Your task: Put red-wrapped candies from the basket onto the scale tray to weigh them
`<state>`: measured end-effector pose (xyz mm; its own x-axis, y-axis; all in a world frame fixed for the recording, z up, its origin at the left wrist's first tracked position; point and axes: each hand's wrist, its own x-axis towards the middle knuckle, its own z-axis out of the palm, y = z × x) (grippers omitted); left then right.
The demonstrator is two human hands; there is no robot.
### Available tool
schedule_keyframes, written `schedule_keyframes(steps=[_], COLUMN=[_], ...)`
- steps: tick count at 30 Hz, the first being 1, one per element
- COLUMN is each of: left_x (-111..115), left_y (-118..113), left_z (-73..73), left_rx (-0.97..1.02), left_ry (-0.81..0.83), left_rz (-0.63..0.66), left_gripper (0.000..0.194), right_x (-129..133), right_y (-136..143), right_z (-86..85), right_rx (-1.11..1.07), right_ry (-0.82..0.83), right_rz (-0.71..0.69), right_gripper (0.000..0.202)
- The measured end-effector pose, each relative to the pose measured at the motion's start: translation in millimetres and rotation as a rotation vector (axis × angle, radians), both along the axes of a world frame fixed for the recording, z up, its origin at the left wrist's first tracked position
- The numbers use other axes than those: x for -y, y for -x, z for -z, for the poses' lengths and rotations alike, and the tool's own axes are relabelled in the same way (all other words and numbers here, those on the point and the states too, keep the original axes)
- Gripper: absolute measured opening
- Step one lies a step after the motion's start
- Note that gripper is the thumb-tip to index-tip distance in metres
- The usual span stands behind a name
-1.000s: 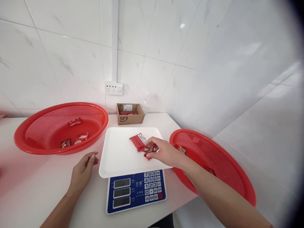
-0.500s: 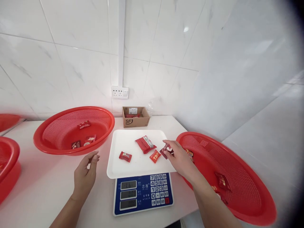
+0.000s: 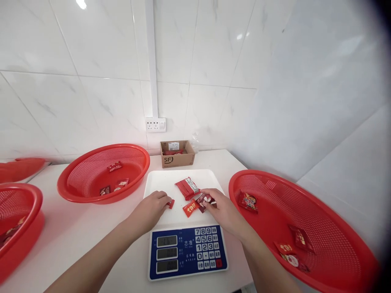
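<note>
My left hand (image 3: pixel 154 209) is over the left side of the white scale tray (image 3: pixel 171 176), its fingers closed on a small red snack packet (image 3: pixel 171 204) that is mostly covered. On the tray's right side, my right hand (image 3: pixel 220 208) pinches a dark red snack packet (image 3: pixel 204 202) between thumb and fingers. Touching that packet's left edge is an orange-red packet (image 3: pixel 190 208) with yellow lettering. Behind them lies a larger red packet (image 3: pixel 187 188) with a white label. The blue keypad panel (image 3: pixel 188 254) of the scale faces me.
Red plastic baskets stand around the scale: one at the right (image 3: pixel 336 260), one at the back left (image 3: pixel 104 148), another at the left edge (image 3: pixel 21 191). Each holds a few packets. A small cardboard box (image 3: pixel 179 161) sits behind the tray by the tiled wall.
My left hand has come from beside the tray onto the small red packet at its left. My right hand has moved left with the dark red packet, now against the orange-red one.
</note>
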<state>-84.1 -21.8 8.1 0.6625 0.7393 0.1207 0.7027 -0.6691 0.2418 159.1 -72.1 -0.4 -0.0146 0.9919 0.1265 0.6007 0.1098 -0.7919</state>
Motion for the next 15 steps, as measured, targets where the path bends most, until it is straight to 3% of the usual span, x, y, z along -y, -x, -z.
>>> schedule_keyframes(steps=[7, 12, 15], left_x=[-3, 2, -3], left_y=[-30, -49, -61], left_z=[-4.7, -3.0, -3.6], left_rx=[0.032, 0.006, -0.069], left_ry=[-0.065, -0.069, -0.021], left_rz=[0.128, 0.334, 0.414], left_gripper=[0.029, 0.065, 0.066], right_x=[7, 28, 46], right_y=[-5, -19, -36], right_z=[-0.3, -6.2, -13.4], right_rx=[0.225, 0.254, 0.282], right_ry=[-0.150, -0.154, -0.100], right_rz=[0.096, 0.102, 0.144], right_gripper=[0.037, 0.036, 0.039])
